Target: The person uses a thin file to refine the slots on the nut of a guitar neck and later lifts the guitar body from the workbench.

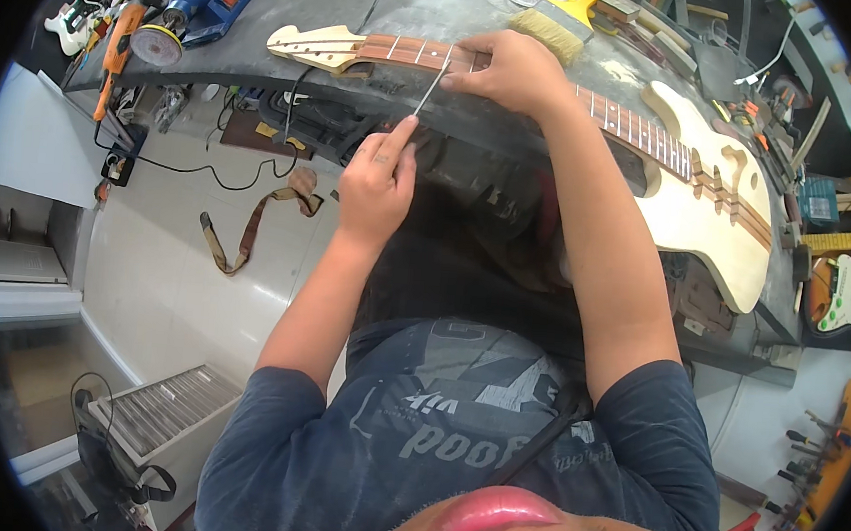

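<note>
An unfinished electric guitar lies across the bench, its pale wood body (681, 209) to the right and its headstock (312, 46) to the left. Its brown neck (408, 51) carries light metal frets. In my left hand (377, 185) is a slim metal file (431, 90), the index finger stretched along it. The file's far end meets the fretboard beside my right fingertips. My right hand (513, 71) is bent over the neck, thumb on the near side and fingers across the top; whether these fingertips also touch the file is hard to make out.
Behind the neck lies a wide brush (558, 28) with a yellow handle. A blue power tool with a sanding disc (157, 45) and an orange tool (121, 39) are at the far left. A cable and a strap (251, 229) lie on the floor. Tools crowd the right side.
</note>
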`<action>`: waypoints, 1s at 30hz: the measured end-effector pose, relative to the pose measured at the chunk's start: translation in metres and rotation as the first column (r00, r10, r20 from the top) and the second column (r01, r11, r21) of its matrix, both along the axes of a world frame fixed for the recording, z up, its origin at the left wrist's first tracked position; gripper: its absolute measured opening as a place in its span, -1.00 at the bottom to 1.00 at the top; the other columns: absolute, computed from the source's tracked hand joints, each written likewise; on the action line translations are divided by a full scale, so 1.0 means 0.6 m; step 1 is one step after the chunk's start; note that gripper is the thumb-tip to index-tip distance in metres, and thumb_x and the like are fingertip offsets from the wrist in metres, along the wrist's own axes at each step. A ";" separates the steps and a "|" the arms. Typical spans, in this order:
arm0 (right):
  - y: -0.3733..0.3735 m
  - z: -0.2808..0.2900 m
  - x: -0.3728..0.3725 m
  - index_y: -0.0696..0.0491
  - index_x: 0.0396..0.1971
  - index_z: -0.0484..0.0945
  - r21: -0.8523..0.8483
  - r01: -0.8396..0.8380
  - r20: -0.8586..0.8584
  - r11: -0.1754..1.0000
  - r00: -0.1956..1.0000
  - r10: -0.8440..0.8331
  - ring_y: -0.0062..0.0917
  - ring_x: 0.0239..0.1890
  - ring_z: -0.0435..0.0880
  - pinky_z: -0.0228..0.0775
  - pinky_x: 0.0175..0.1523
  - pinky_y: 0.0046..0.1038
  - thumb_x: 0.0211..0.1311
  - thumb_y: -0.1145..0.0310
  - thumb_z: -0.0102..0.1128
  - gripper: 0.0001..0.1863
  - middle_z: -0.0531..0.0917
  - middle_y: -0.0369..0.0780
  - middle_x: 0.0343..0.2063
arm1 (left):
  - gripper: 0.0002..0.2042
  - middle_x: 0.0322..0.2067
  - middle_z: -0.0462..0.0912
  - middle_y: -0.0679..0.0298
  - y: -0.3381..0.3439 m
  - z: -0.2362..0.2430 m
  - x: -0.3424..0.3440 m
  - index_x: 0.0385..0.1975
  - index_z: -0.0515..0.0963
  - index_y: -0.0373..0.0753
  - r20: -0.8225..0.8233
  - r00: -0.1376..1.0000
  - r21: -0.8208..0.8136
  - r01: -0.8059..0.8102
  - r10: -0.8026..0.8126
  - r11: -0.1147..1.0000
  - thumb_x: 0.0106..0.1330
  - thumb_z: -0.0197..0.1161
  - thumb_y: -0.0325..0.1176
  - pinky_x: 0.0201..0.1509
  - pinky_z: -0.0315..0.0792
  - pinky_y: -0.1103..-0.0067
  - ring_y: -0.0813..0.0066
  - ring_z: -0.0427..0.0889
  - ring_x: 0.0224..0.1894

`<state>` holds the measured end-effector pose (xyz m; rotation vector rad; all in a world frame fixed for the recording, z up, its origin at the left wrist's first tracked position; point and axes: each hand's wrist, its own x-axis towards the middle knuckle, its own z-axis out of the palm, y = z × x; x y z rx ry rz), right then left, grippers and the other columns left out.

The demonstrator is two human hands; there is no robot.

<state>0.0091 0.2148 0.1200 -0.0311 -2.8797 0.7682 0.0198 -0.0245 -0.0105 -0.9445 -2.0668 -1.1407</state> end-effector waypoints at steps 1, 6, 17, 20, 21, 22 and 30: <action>-0.004 0.003 0.001 0.09 0.21 0.79 -0.003 -0.008 0.007 1.000 1.000 0.008 -0.21 -0.02 0.86 0.64 0.15 -0.26 0.06 -0.07 0.70 -0.24 0.88 -0.03 -0.08 | -0.61 -0.28 0.76 0.10 0.009 0.001 -0.006 0.31 0.67 -0.25 -0.012 0.999 0.044 0.032 -0.032 0.999 0.50 0.35 -0.55 -0.27 0.57 0.43 0.26 0.72 -0.36; 0.000 0.007 -0.002 0.10 0.18 0.80 -0.014 -0.003 0.101 1.000 0.995 0.005 -0.25 -0.09 0.86 0.64 0.11 -0.28 0.10 -0.06 0.68 -0.28 0.88 -0.07 -0.14 | -0.65 -0.29 0.75 0.13 0.059 0.040 -0.005 0.39 0.53 -0.29 0.578 0.466 0.735 0.058 -0.669 0.675 0.70 0.11 -0.41 -0.51 0.35 0.68 0.62 0.50 -0.60; 0.001 0.001 -0.002 0.09 0.16 0.82 -0.065 0.025 0.049 0.998 0.999 -0.022 -0.29 -0.07 0.87 0.65 0.11 -0.29 0.18 -0.03 0.62 -0.36 0.89 -0.07 -0.11 | -0.62 -0.29 0.74 0.06 0.019 0.027 0.064 0.44 0.45 -0.32 0.601 0.315 0.776 -0.008 -0.735 0.631 0.73 0.02 -0.37 -0.56 0.38 0.68 0.60 0.50 -0.64; 0.000 -0.001 -0.004 0.09 0.16 0.82 -0.058 0.007 0.040 0.998 0.999 -0.004 -0.27 -0.03 0.88 0.65 0.13 -0.28 0.17 -0.03 0.63 -0.35 0.90 -0.07 -0.10 | -0.61 -0.29 0.74 0.07 0.022 0.021 0.072 0.45 0.45 -0.32 0.598 0.334 0.776 -0.013 -0.729 0.631 0.73 0.05 -0.36 -0.55 0.39 0.69 0.62 0.51 -0.63; 0.002 -0.007 -0.004 0.09 0.16 0.82 -0.057 0.009 0.039 0.998 0.999 -0.007 -0.27 -0.03 0.88 0.65 0.13 -0.28 0.17 -0.03 0.63 -0.35 0.90 -0.07 -0.10 | -0.61 -0.29 0.74 0.08 0.023 0.020 0.073 0.45 0.46 -0.33 0.592 0.335 0.783 -0.022 -0.733 0.622 0.73 0.07 -0.36 -0.55 0.39 0.69 0.63 0.50 -0.63; 0.004 -0.013 -0.004 0.01 0.06 0.85 -0.034 0.004 -0.020 0.999 1.000 -0.005 -0.26 -0.09 0.87 0.66 0.09 -0.25 0.18 -0.10 0.60 -0.42 0.89 -0.11 -0.19 | -0.61 -0.29 0.74 0.08 0.025 0.020 0.072 0.45 0.46 -0.33 0.591 0.334 0.784 -0.020 -0.735 0.621 0.73 0.07 -0.36 -0.55 0.39 0.69 0.63 0.50 -0.63; -0.003 0.002 0.002 0.08 0.23 0.77 0.117 -0.033 -0.037 0.993 0.999 0.037 -0.20 -0.05 0.87 0.65 0.13 -0.25 0.07 0.00 0.68 -0.26 0.88 -0.07 -0.10 | -0.64 -0.26 0.78 0.17 0.053 0.011 0.012 0.39 0.61 -0.28 0.466 0.853 0.307 0.096 -0.237 0.947 0.66 0.25 -0.44 -0.38 0.53 0.58 0.58 0.65 -0.50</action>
